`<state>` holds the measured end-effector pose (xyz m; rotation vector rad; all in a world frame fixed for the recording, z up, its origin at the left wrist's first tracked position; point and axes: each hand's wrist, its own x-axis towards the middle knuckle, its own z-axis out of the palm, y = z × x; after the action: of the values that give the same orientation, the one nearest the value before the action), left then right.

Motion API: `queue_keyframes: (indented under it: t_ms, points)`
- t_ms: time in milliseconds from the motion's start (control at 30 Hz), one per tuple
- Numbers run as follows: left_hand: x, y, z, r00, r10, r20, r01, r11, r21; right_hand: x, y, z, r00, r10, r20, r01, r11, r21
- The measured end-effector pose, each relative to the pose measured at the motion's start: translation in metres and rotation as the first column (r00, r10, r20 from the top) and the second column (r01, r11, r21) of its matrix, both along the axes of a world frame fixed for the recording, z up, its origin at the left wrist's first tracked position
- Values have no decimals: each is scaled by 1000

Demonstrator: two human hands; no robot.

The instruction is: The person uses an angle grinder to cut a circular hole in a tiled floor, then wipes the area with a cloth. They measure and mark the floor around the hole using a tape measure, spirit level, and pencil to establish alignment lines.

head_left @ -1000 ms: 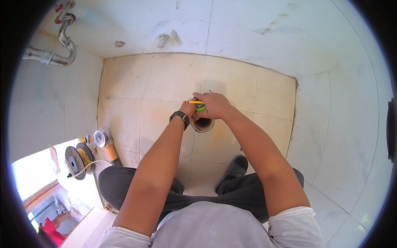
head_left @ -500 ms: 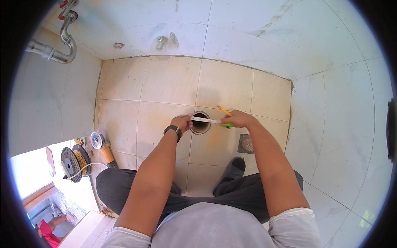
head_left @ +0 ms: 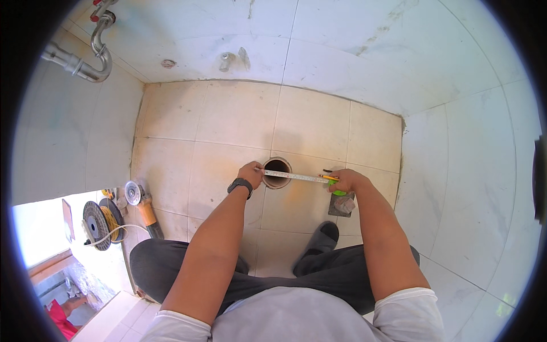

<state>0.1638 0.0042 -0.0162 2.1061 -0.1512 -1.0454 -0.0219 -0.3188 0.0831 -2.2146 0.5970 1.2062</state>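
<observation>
A tape measure's white blade [head_left: 302,176] stretches across the round pipe opening [head_left: 277,183] in the tiled floor. With fingers pinched on its free end, my left hand [head_left: 250,174] rests at the opening's left rim; a dark watch [head_left: 240,186] circles that wrist. Off to the right, my right hand [head_left: 348,181] is closed around the green tape measure case [head_left: 337,189]. A yellow pencil [head_left: 329,178] also sticks out from those right fingers. Just below this hand is a square dark floor recess [head_left: 340,212] with a crumpled pale lump [head_left: 344,204] on it.
An angle grinder [head_left: 145,208] lies on the left, beside a cable reel [head_left: 102,222] with a white cord. Chrome drain pipes [head_left: 94,71] jut from the upper left wall. A tap fitting [head_left: 226,60] protrudes from the far wall. A person's arm [head_left: 74,305] shows at lower left.
My right hand has moved right and slightly down, drawing more blade out of the case. The pencil now lies flatter. My left hand stays at the opening's left rim.
</observation>
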Motion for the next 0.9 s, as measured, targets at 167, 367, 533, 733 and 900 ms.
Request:
queue_keyframes:
  t_ms: [167,367,533,733,900]
  points:
    - [0,5,-14,917,-183,353,165,983,80,-7,4,-12,981,143,128,-133,988,-80]
    - [-9,-4,-9,872,-324,366,283,945,162,-11,1,-30,965,241,105,-229,967,-109]
    - [-13,-10,-1,896,-290,336,228,950,211,-14,4,-41,963,204,175,-194,978,-74]
    - [2,-11,2,871,-361,332,295,927,231,-15,11,-37,958,201,206,-175,975,-138]
    - [8,-9,6,864,-398,310,346,914,210,-12,10,-34,974,168,150,-152,982,-115]
